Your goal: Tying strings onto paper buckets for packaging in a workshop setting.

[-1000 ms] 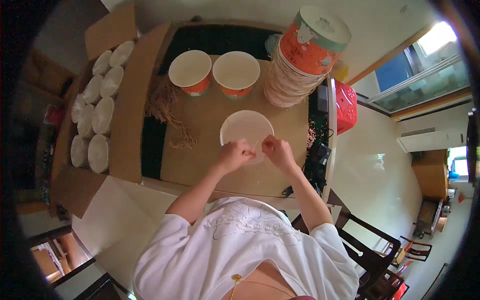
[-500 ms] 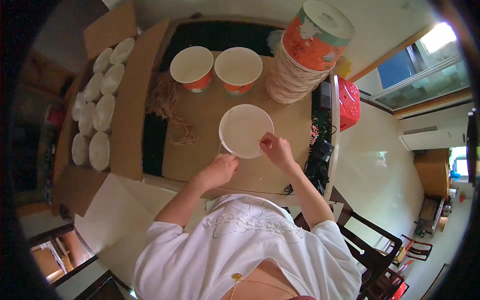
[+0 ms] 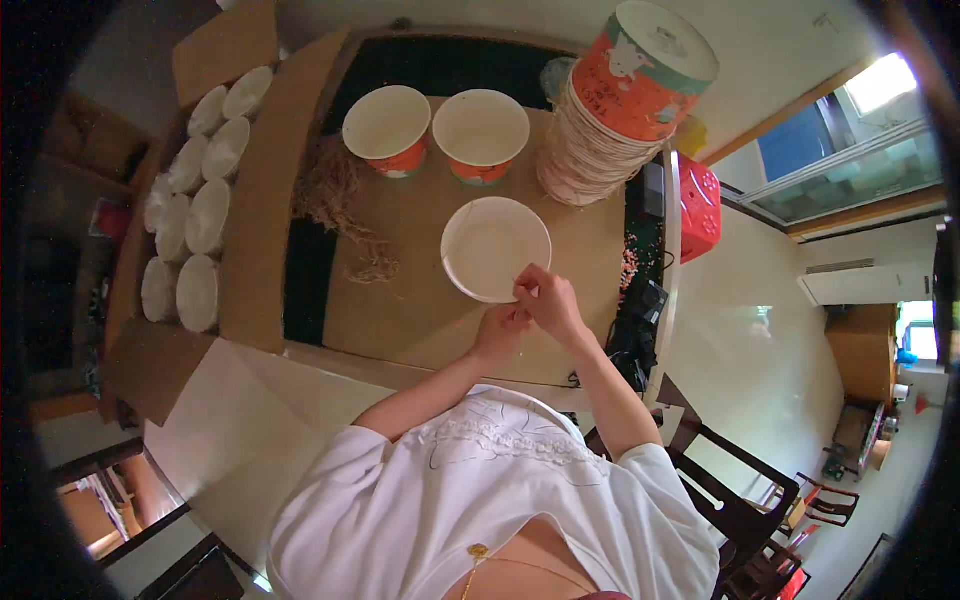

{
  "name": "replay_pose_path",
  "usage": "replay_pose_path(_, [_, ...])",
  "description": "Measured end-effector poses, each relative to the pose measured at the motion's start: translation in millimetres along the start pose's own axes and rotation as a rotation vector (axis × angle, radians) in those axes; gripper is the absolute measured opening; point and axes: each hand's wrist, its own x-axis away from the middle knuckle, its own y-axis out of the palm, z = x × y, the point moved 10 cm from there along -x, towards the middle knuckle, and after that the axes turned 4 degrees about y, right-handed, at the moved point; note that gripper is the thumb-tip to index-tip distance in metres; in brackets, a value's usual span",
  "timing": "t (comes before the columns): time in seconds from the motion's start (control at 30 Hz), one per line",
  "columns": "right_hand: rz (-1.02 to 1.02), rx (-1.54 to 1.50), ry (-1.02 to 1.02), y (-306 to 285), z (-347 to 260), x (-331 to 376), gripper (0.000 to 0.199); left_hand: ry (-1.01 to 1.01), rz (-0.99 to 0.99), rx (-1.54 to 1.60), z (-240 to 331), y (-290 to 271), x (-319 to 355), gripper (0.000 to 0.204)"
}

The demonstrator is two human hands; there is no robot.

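A white-lined paper bucket (image 3: pixel 497 245) stands mouth up on the brown board in front of me. At its near right rim my right hand (image 3: pixel 548 303) is closed in a pinch. My left hand (image 3: pixel 502 332) is closed right beside it, fingertips almost meeting those of the right. Between them they seem to grip a thin string, hardly visible now and largely hidden by the fingers. Behind stand two more paper buckets, a left one (image 3: pixel 387 125) and a right one (image 3: pixel 481 130), with orange-red outsides. Left of them lies a loose tangle of brownish string (image 3: pixel 330 190).
At the back right a tall stack of paper buckets (image 3: pixel 640 85) has pale string wound around its lower part. A cardboard box (image 3: pixel 262 230) at left holds several wrapped white bucket stacks. Black devices (image 3: pixel 640 310) and small pink-white bits lie along the right edge, by a red stool (image 3: pixel 699 205).
My left hand has moved right and slightly nearer me, joining my right hand at the rim. The string that ran from it across the bucket no longer shows.
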Motion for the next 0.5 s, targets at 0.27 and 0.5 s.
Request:
replay_pose_path(0.27, [-0.059,-0.008,-0.034,0,8,3,0.010,0.219,0.067,-0.825,114,-36,27,0.011])
replay_pose_path(0.5, [0.003,0.210,-0.118,-1,-11,12,0.007,0.171,0.048,-0.636,103,-57,-13,0.009])
